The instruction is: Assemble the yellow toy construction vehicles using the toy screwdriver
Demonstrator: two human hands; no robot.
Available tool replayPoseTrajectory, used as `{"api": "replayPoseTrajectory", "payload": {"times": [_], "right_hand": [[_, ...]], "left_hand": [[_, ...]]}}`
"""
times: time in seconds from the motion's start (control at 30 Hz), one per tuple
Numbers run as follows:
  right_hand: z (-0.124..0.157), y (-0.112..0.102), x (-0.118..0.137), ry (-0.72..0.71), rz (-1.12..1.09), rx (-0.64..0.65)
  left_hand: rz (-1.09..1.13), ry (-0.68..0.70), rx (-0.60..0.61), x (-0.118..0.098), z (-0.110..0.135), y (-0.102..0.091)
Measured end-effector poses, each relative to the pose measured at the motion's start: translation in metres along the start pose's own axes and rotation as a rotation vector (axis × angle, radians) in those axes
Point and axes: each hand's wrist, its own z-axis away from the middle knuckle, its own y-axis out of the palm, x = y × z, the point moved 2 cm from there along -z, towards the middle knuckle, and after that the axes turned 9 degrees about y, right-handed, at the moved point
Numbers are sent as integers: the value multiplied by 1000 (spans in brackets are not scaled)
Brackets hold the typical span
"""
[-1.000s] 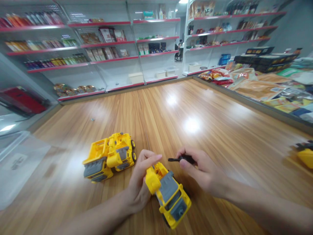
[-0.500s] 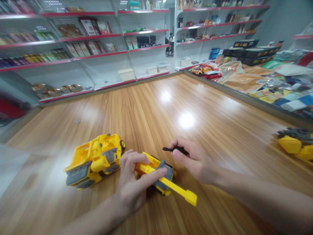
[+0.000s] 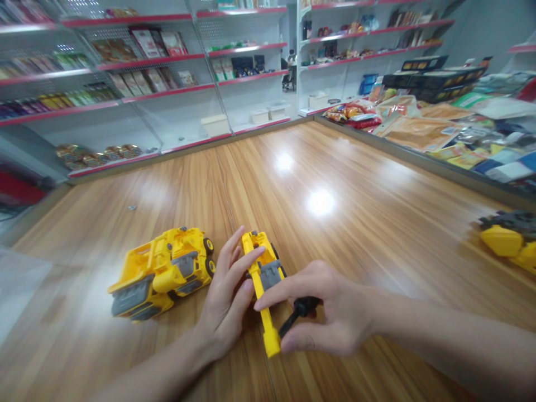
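Note:
A small yellow toy crane truck (image 3: 270,273) with a grey cab stands on the wooden table, its long yellow boom (image 3: 259,290) pointing toward me. My left hand (image 3: 226,296) steadies it from the left, the index finger laid over the boom and the thumb beside it. In my right hand (image 3: 326,310) is a black screwdriver (image 3: 299,312), its tip end close to the boom's near end. The right index finger touches the boom. Part of the truck's right side is hidden behind that hand. Left of my hands sits a larger yellow toy dump truck (image 3: 167,273).
Another yellow toy vehicle (image 3: 506,243) stands at the table's right edge. A small metallic bit (image 3: 132,207) lies at the far left of the tabletop (image 3: 201,190). Packaged goods (image 3: 422,131) are heaped beyond the right border, and stocked shelves (image 3: 163,61) line the back.
The crane truck has turned so its boom points more toward me. My right hand has moved down and left, bringing the screwdriver to the boom's end. The left hand's pinch has loosened.

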Motion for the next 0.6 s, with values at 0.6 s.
{"api": "replayPoseTrajectory", "payload": {"times": [0.6], "right_hand": [[3, 12, 5, -135, 237, -141]], "left_hand": [[181, 57, 104, -7, -6, 1]]}}
